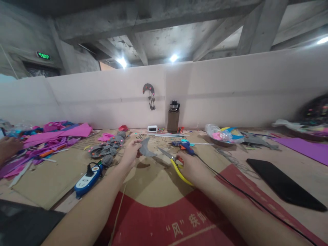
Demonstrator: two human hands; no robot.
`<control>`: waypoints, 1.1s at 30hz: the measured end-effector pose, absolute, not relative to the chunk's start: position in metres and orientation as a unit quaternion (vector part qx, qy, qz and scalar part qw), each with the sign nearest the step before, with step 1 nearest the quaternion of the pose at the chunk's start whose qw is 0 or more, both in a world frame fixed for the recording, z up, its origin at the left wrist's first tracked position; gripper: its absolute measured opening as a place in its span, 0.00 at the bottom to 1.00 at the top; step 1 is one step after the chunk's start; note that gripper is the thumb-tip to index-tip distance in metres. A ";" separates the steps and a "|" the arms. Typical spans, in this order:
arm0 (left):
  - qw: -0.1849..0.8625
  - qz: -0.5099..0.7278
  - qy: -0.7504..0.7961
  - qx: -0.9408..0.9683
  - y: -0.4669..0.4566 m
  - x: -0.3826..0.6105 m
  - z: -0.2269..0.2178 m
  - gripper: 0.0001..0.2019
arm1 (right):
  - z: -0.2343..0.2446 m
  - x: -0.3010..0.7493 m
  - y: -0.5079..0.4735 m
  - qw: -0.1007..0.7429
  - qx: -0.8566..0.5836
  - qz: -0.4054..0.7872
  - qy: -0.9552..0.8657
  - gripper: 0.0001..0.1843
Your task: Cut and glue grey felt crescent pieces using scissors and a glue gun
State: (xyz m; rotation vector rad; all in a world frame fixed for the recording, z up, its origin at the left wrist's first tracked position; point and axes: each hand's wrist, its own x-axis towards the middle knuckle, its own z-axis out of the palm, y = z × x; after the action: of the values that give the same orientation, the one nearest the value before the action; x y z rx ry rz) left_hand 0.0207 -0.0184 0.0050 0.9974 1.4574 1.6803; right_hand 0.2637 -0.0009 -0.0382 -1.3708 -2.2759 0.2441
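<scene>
My left hand (pixel 132 151) pinches a grey crescent-shaped piece of felt (pixel 147 148) and holds it up over the cardboard. My right hand (pixel 191 167) grips yellow-handled scissors (pixel 173 162), their blades parted and pointing left toward the grey piece. Scissor tips and felt stand a short gap apart. Just behind my right hand lies a blue glue gun (pixel 185 146), its black cord running back along my right arm.
A pile of grey felt pieces (pixel 109 150) and a blue-white power strip (pixel 88 176) lie to the left. Pink and purple sheets (pixel 55 135) cover the far left, where another person's hand (pixel 9 147) rests. A bottle (pixel 173 117) stands by the white partition; a black strip (pixel 284 182) lies right.
</scene>
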 end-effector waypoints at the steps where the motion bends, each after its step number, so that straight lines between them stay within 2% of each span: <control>1: 0.348 0.649 0.557 0.384 -0.018 0.020 0.005 0.13 | -0.038 0.263 -0.003 0.234 -0.489 0.091 -0.835 0.15; 5: 0.377 0.666 0.528 0.368 -0.018 0.019 0.005 0.12 | -0.040 0.260 -0.009 0.230 -0.430 0.108 -0.866 0.15; 9: 0.407 0.673 0.498 0.365 -0.017 0.018 0.004 0.07 | -0.040 0.259 -0.008 0.226 -0.419 0.090 -0.875 0.12; 11: 0.423 0.667 0.488 0.373 -0.018 0.019 0.004 0.06 | -0.039 0.259 -0.005 0.277 -0.431 0.058 -0.857 0.14; 16: 0.514 0.585 0.462 0.424 -0.029 0.037 0.007 0.11 | -0.031 0.256 -0.007 0.454 -0.378 0.045 -0.805 0.33; 18: 0.543 0.557 0.426 0.462 -0.036 0.048 0.009 0.16 | -0.030 0.255 -0.009 0.474 -0.348 0.057 -0.807 0.33; 19: 0.553 0.544 0.415 0.476 -0.038 0.053 0.009 0.18 | -0.029 0.255 -0.011 0.473 -0.332 0.070 -0.813 0.30; 21: 0.567 0.523 0.398 0.497 -0.042 0.060 0.008 0.21 | -0.029 0.256 -0.011 0.465 -0.301 0.120 -0.824 0.20; 23: 0.563 0.494 0.400 0.528 -0.043 0.062 0.005 0.22 | -0.029 0.257 -0.010 0.457 -0.291 0.196 -0.817 0.16; 30: 0.407 0.438 0.499 0.627 -0.039 0.055 0.000 0.16 | -0.031 0.254 0.001 0.444 -0.303 0.503 -0.677 0.17; 33: 0.364 0.448 0.514 0.635 -0.041 0.056 0.004 0.13 | -0.032 0.252 0.002 0.427 -0.282 0.572 -0.641 0.20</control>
State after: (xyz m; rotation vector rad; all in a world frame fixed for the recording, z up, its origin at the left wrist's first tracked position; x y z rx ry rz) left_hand 0.0557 -0.0407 0.0040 1.6327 1.3222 1.1529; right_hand 0.2517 0.0019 -0.0318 -0.7051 -1.6016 1.4304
